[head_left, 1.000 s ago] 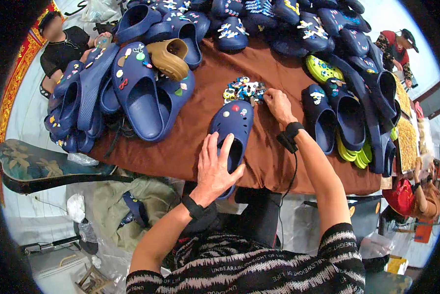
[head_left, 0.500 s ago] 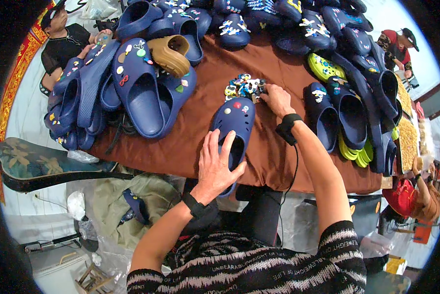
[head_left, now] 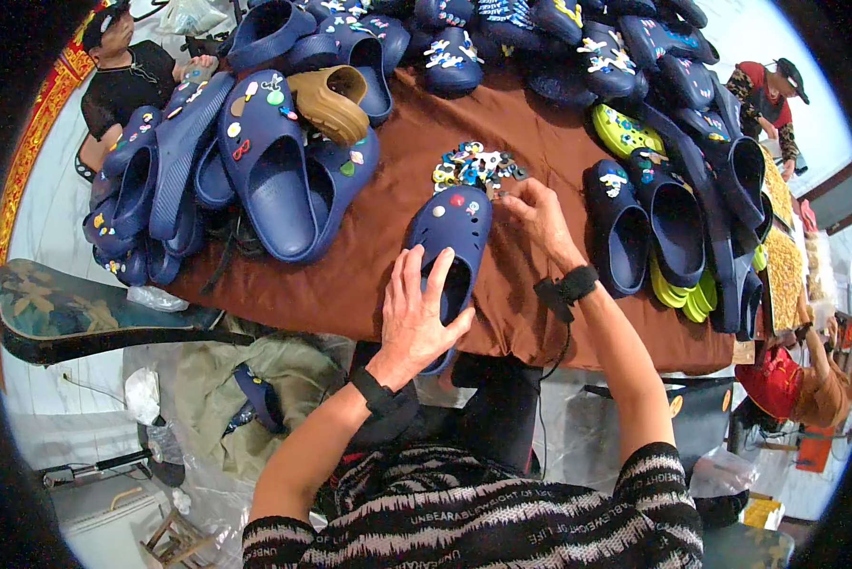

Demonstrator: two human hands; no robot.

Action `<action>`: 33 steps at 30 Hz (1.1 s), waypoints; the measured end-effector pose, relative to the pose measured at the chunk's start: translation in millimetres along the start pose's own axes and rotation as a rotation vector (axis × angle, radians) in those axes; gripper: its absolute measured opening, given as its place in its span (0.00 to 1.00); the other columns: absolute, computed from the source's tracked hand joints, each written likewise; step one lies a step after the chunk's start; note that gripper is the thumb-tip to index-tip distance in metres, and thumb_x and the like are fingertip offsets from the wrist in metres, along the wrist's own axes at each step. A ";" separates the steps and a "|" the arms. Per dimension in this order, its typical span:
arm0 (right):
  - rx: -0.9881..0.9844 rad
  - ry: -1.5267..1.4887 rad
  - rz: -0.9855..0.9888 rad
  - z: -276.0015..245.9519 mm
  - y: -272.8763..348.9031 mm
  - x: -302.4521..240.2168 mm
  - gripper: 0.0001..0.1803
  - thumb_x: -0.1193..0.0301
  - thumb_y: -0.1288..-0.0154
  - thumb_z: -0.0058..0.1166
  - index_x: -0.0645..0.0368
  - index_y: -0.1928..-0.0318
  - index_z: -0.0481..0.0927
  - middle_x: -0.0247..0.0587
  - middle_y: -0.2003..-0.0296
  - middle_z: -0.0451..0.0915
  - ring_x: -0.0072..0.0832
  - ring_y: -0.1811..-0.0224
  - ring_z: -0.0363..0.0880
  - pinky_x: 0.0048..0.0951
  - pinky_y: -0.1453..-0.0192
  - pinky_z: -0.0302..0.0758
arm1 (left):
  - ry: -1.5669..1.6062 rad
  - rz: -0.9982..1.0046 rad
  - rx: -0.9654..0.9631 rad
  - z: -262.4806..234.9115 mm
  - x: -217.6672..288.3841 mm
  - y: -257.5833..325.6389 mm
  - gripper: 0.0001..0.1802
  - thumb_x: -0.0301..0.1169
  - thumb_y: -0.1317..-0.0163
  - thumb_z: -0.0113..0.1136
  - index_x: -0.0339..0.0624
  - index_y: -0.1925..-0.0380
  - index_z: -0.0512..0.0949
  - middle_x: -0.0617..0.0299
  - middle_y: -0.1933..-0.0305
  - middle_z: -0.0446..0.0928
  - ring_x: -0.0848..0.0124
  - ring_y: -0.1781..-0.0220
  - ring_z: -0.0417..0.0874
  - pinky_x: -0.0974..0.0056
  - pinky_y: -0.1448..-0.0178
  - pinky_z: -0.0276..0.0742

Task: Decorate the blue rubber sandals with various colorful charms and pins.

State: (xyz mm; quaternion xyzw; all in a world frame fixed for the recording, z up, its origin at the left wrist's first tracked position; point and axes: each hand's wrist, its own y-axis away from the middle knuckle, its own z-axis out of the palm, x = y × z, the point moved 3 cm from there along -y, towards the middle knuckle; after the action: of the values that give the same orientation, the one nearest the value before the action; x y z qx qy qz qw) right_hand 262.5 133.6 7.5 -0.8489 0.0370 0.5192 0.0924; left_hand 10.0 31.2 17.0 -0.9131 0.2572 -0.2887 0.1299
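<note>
A navy clog lies toe-away before me, with a few small charms on its holed upper. My left hand grips its heel end, fingers over the foot opening and thumb along the right side. Just beyond the toe is a pile of colourful shoe charms. Between that pile and the clog's right side, my right hand has thumb and forefinger pinched together. Whatever sits between those fingertips is too small to make out.
Several charm-covered navy clogs stand left, with a brown clog among them. More clogs line the far side and right, including a lime-green clog. Brown cloth covers the table. Other people are at the far left and right.
My right hand has drawn back from the charm pile, toward me, with its fingertips pinched. My left hand stays on the clog.
</note>
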 end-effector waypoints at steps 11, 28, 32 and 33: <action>-0.172 0.417 -0.446 20.4 29.3 -58.1 0.07 0.73 0.34 0.57 0.58 0.58 0.85 0.51 0.62 0.78 0.51 0.56 0.81 0.47 0.52 0.78 | -0.007 0.007 0.006 0.4 -0.3 -0.4 0.53 0.43 0.49 0.75 0.49 0.25 0.56 0.40 0.27 0.56 0.39 0.25 0.59 0.40 0.25 0.61; -0.159 -0.154 -0.054 13.9 21.9 -27.7 0.13 0.79 0.33 0.58 0.68 0.49 0.82 0.40 0.63 0.85 0.24 0.60 0.81 0.30 0.52 0.79 | 0.001 -0.012 -0.003 0.1 -1.2 1.1 0.52 0.43 0.49 0.74 0.51 0.25 0.56 0.42 0.26 0.56 0.40 0.25 0.58 0.40 0.25 0.61; -0.114 -0.221 0.010 27.0 33.0 -24.6 0.11 0.78 0.33 0.60 0.68 0.51 0.82 0.40 0.62 0.85 0.23 0.59 0.81 0.29 0.53 0.79 | 0.007 -0.008 0.004 -0.9 -1.2 0.7 0.52 0.43 0.49 0.74 0.51 0.25 0.57 0.41 0.27 0.57 0.40 0.25 0.58 0.40 0.25 0.61; -0.113 -0.220 0.009 25.6 33.5 -24.4 0.11 0.78 0.33 0.60 0.68 0.51 0.82 0.40 0.62 0.85 0.23 0.59 0.81 0.29 0.53 0.79 | 0.011 -0.006 0.004 -0.4 -0.2 -0.3 0.52 0.43 0.49 0.74 0.51 0.25 0.57 0.41 0.27 0.57 0.40 0.25 0.59 0.40 0.25 0.62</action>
State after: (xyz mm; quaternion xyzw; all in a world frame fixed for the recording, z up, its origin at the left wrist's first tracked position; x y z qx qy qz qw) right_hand 223.6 104.9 13.8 -0.7906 0.0013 0.6107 0.0457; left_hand 9.8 31.5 17.3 -0.9119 0.2546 -0.2945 0.1297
